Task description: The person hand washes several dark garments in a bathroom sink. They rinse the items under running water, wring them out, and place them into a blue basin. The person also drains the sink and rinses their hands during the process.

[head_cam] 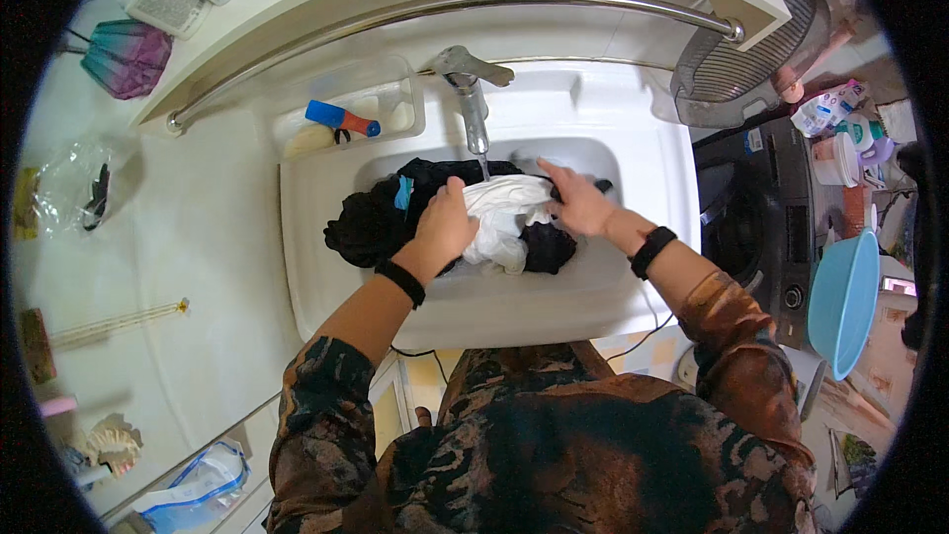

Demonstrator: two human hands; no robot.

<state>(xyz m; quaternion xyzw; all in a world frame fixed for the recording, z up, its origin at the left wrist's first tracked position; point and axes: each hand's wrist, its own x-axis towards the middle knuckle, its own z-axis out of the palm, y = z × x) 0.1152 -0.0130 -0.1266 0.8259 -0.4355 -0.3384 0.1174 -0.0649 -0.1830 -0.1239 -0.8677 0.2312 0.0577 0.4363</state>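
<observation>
A white garment [498, 226] is stretched between my two hands in the white sink [586, 293]. At its left end my left hand [447, 221] grips the cloth. My right hand [582, 202] is at the other end, thumb and fingers on the white fabric and a dark edge. Water runs onto the cloth from the chrome faucet [474, 119]. Black clothing [367, 226] is heaped on the left side of the basin, with a small blue patch [403, 193] on it. A dark piece of cloth [549, 246] hangs below the white one.
A clear plastic tray [415, 100] on the sink's back left holds a blue and orange object [342, 118]. A metal rail [460, 4] runs beneath the shelf above. To the right are a dark washing machine [764, 215] and a light blue basin [844, 304].
</observation>
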